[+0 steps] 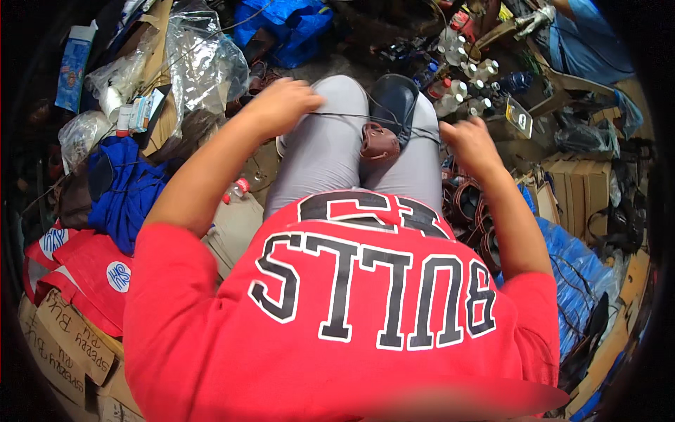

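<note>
A shoe is clamped between my grey-clad knees. Its dark sole (391, 98) faces up, and a brown leather part (380, 143) sticks out toward me. A thin dark thread (342, 114) stretches from the shoe over both thighs, out to either side. Over my left knee, my left hand (297, 100) is closed on one end of it. My right hand (472, 144), just outside the right knee, is closed on the other end. The fingertips of both hands are partly hidden or blurred.
Several plastic bottles (464, 88) crowd the floor beyond my right knee. Clear plastic sheeting (204, 63) and a blue bag (285, 32) lie ahead. Blue cloth (126, 186) and cardboard boxes (70, 337) are at left; brown shoes (467, 200) and blue plastic (573, 271) at right.
</note>
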A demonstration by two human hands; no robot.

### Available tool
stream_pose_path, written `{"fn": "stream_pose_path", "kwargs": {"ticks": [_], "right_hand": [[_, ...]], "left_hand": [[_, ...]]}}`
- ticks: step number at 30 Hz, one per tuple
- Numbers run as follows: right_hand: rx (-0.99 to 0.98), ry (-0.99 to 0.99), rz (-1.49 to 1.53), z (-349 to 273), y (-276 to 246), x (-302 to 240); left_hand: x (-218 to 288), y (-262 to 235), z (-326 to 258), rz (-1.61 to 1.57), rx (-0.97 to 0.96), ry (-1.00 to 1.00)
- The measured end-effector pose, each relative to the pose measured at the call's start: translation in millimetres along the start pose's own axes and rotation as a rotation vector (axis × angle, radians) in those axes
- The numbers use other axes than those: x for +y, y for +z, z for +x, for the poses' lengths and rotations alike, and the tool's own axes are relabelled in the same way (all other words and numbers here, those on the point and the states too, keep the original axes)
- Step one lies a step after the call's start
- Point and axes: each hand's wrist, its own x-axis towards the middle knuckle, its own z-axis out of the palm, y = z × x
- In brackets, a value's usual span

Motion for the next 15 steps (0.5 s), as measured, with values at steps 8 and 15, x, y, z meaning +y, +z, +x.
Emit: {"fn": "stream_pose_path", "kwargs": {"ticks": [8,15], "right_hand": [[0.496,0.176,1.738,8.3,-26.1,36.1],[-0.091,-0.321,1.833,29.3,-50.9,-27.3]], "left_hand": [[-4.0,-72.0,-36.9,-1.253,0.552,-0.195],[67.0,-70.6,-12.4,-1.801,0.085,0.145]]}}
